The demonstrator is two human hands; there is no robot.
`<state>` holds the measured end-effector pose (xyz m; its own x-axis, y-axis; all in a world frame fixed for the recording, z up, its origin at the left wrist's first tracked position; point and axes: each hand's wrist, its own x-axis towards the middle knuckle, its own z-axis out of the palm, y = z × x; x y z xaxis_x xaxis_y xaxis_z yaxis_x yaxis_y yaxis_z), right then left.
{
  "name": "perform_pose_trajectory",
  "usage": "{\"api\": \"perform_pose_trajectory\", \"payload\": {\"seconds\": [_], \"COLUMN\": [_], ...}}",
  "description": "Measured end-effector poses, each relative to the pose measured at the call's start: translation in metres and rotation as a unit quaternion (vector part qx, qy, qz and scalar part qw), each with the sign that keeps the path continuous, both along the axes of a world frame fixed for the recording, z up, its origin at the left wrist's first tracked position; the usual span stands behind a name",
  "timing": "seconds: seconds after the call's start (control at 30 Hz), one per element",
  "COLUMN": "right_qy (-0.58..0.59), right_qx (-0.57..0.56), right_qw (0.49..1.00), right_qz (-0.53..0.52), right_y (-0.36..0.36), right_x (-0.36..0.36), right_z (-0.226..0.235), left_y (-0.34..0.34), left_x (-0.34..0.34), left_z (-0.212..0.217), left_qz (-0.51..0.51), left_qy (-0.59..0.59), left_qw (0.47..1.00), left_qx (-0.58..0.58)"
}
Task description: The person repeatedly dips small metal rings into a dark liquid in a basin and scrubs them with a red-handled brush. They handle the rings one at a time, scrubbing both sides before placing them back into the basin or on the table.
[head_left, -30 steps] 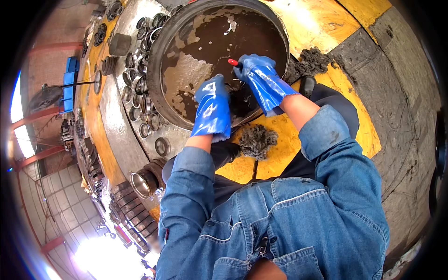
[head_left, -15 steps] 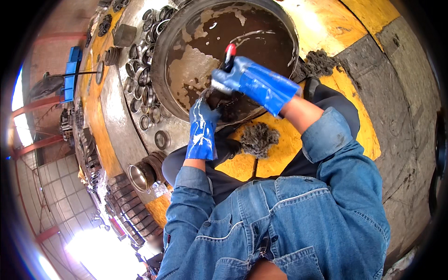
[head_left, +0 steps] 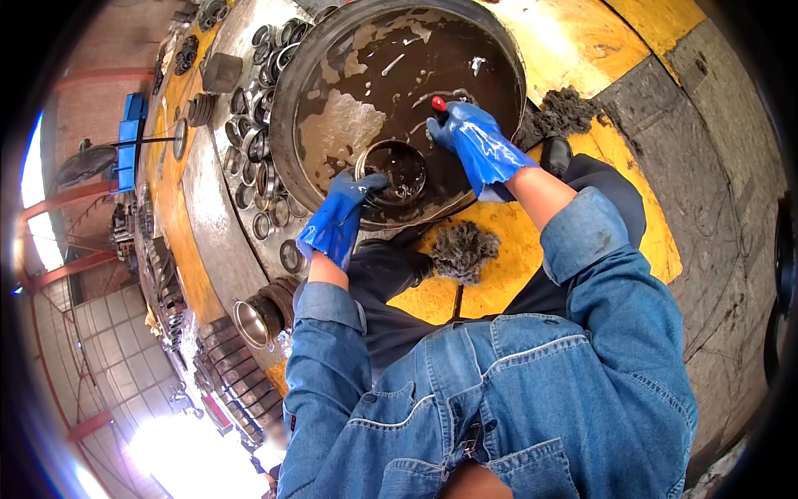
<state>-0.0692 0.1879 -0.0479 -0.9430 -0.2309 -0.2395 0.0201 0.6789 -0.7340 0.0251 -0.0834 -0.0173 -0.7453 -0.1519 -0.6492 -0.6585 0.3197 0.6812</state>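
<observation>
Gloves (head_left: 341, 220) (head_left: 474, 145): 2, ring (head_left: 397, 170): 1.

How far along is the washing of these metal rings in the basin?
Done: many rings lie laid out beside the basin. In hand: left hand grips a ring over the dirty liquid; right hand holds a red-tipped tool. Left: cannot tell.

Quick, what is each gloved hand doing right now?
Left hand: closed, gripping the metal ring.
Right hand: closed around a red-tipped tool.

basin (head_left: 287, 141) middle open | ring (head_left: 397, 170) blocks near rim | bearings (head_left: 258, 179) crowd left
</observation>
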Motion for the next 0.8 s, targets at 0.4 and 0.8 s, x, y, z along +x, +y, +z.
{"api": "perform_pose_trajectory", "payload": {"seconds": [0.4,0.8], "right_qy": [-0.009,-0.105], "right_qx": [-0.257,-0.106], "right_qw": [0.956,0.989], "right_qz": [0.14,-0.023], "right_y": [-0.048,-0.018], "right_x": [0.025,0.01], "right_z": [0.051,0.04], "left_y": [0.04,0.005], "left_x": [0.054,0.021], "left_z": [0.048,-0.004], "left_qz": [0.049,0.036], "left_qy": [0.211,0.087], "left_qw": [0.964,0.994], "left_qx": [0.155,0.051]}}
